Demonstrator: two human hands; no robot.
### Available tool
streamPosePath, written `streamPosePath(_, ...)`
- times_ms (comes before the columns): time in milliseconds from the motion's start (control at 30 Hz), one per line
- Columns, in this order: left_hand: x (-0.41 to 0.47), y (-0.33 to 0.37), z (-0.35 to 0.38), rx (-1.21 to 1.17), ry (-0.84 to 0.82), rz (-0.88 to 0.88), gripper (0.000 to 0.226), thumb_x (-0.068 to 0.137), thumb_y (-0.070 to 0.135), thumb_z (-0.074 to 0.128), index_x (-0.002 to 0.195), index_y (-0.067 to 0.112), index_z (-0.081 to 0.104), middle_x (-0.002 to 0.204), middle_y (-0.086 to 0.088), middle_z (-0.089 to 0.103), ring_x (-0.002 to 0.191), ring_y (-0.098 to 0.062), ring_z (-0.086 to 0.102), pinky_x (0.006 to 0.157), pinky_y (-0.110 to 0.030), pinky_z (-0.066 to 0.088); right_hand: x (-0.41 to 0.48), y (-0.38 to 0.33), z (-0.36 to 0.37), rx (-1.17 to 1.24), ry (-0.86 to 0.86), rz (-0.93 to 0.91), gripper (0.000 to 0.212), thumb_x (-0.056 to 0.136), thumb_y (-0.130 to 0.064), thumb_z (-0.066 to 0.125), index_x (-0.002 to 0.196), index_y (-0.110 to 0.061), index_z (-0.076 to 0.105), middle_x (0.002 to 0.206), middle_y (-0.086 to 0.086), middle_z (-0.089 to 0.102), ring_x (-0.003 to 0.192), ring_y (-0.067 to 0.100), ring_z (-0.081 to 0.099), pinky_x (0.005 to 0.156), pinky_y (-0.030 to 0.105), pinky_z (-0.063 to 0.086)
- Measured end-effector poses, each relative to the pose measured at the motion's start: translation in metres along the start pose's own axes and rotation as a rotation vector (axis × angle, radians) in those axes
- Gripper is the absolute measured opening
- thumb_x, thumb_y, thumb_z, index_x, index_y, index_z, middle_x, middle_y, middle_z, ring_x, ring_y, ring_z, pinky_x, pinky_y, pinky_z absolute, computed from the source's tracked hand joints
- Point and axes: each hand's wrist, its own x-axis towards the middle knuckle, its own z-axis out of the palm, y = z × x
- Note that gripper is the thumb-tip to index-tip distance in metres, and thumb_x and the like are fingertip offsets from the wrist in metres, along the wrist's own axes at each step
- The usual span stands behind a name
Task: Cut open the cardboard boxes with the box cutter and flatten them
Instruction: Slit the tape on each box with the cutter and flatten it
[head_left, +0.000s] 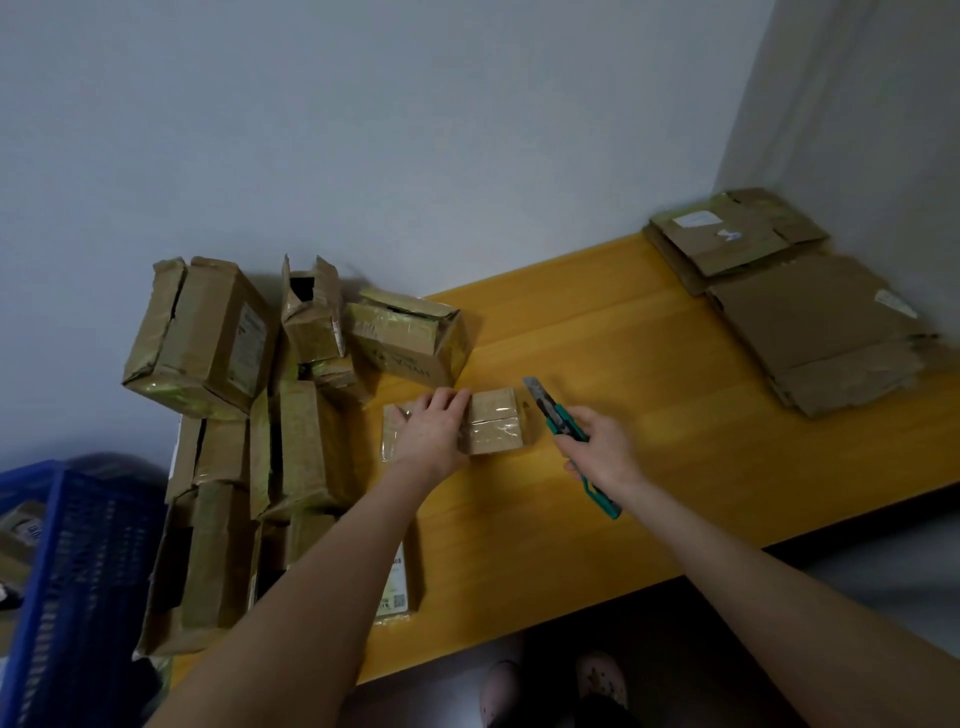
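A small taped cardboard box (493, 422) lies on the yellow table (649, 415) in the middle. My left hand (431, 431) lies on top of it, fingers fairly straight, pressing it down. Just to its right, my right hand (602, 452) grips a green box cutter (556, 415); its blade is out and points up toward the box's right end, a little apart from it. A heap of unopened and half-torn boxes (218, 395) fills the table's left end.
Flattened cardboard sheets (810, 322) are stacked at the far right corner by the wall. A blue plastic crate (78, 571) stands at the lower left beside the table. My feet in slippers (550, 686) show under the table's front edge.
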Motion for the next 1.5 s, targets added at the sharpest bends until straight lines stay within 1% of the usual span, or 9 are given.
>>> streamPosePath(267, 0.005, -0.001, 0.002, 0.002, -0.013, -0.002, 0.090, 0.081, 0.033, 0.073, 0.152, 0.028, 0.018, 0.152, 0.001, 0.029, 0.142, -0.025, 0.022, 0.114, -0.059, 0.019, -0.006, 0.005, -0.005, -0.138, -0.045, -0.087, 0.048, 0.088, -0.021, 0.059, 0.136, -0.028, 0.054, 0.098, 0.004, 0.071, 0.072, 0.026, 0.067, 0.065, 0.047, 0.057)
streamPosePath(333, 0.006, 0.000, 0.003, 0.005, -0.010, -0.004, 0.090, 0.082, 0.033, 0.072, 0.153, 0.028, 0.017, 0.153, 0.001, 0.028, 0.142, -0.025, 0.022, 0.114, -0.060, 0.018, -0.006, 0.004, -0.006, -0.155, -0.051, -0.094, 0.048, 0.090, -0.021, 0.058, 0.137, -0.028, 0.052, 0.097, 0.003, 0.071, 0.070, 0.023, 0.065, 0.061, 0.040, 0.057)
streamPosePath(467, 0.008, 0.001, 0.006, 0.019, -0.011, 0.004, 0.087, 0.084, 0.033, 0.070, 0.153, 0.026, 0.016, 0.151, -0.002, 0.030, 0.141, -0.027, 0.024, 0.115, -0.058, 0.019, -0.004, 0.001, -0.009, -0.245, -0.058, -0.098, 0.052, 0.090, -0.024, 0.057, 0.141, -0.028, 0.047, 0.093, -0.003, 0.067, 0.056, 0.009, 0.050, 0.048, 0.023, 0.037)
streamPosePath(867, 0.022, 0.003, 0.009, 0.102, -0.023, 0.013, 0.088, 0.088, 0.043, 0.064, 0.155, 0.024, 0.010, 0.151, -0.006, 0.032, 0.139, -0.030, 0.030, 0.117, -0.052, 0.019, -0.016, 0.011, -0.002, -0.189, -0.122, -0.026, 0.054, 0.093, -0.021, 0.056, 0.145, -0.024, 0.041, 0.076, -0.008, 0.061, 0.054, 0.014, 0.048, 0.049, 0.030, 0.039)
streamPosePath(1033, 0.026, 0.001, 0.008, 0.117, -0.029, 0.020, 0.087, 0.088, 0.043, 0.064, 0.155, 0.025, 0.012, 0.151, -0.006, 0.033, 0.138, -0.028, 0.032, 0.116, -0.049, 0.023, -0.020, 0.009, -0.008, -0.264, -0.157, -0.031, 0.054, 0.093, -0.020, 0.056, 0.145, -0.025, 0.041, 0.091, -0.004, 0.064, 0.056, 0.009, 0.049, 0.049, 0.024, 0.039)
streamPosePath(1133, 0.030, 0.003, 0.003, 0.095, -0.049, 0.010, 0.087, 0.087, 0.042, 0.065, 0.155, 0.024, 0.013, 0.150, -0.007, 0.034, 0.135, -0.029, 0.035, 0.113, -0.050, 0.028, -0.024, 0.012, -0.010, -0.326, -0.187, -0.022, 0.052, 0.092, -0.020, 0.055, 0.143, -0.026, 0.045, 0.097, 0.001, 0.069, 0.058, 0.012, 0.052, 0.051, 0.029, 0.044)
streamPosePath(1300, 0.032, 0.007, -0.005, 0.058, -0.086, -0.018, 0.097, 0.080, 0.046, 0.072, 0.155, 0.026, 0.014, 0.145, -0.006, 0.035, 0.132, -0.032, 0.035, 0.111, -0.053, 0.030, -0.022, 0.011, -0.001, 0.133, 0.069, 0.152, 0.027, 0.094, -0.017, 0.057, 0.120, -0.012, 0.058, 0.070, 0.004, 0.060, 0.057, 0.017, 0.057, 0.058, 0.032, 0.050)
streamPosePath(1400, 0.024, 0.008, -0.007, 0.059, -0.059, -0.032, 0.096, 0.078, 0.051, 0.072, 0.153, 0.025, 0.018, 0.142, -0.007, 0.037, 0.131, -0.031, 0.036, 0.110, -0.051, 0.032, -0.014, 0.000, 0.002, 0.320, 0.082, 0.236, 0.026, 0.094, -0.018, 0.059, 0.118, -0.009, 0.055, 0.077, 0.005, 0.059, 0.063, 0.017, 0.057, 0.063, 0.032, 0.049)
streamPosePath(1500, 0.016, 0.022, -0.011, -0.020, 0.037, -0.088, 0.079, 0.081, 0.056, 0.061, 0.146, 0.023, 0.031, 0.134, -0.009, 0.042, 0.125, -0.030, 0.041, 0.100, -0.047, 0.039, -0.009, -0.024, 0.013, 0.450, 0.047, 0.232, 0.028, 0.097, -0.017, 0.056, 0.124, -0.015, 0.050, 0.086, 0.008, 0.060, 0.068, 0.019, 0.058, 0.062, 0.031, 0.048)
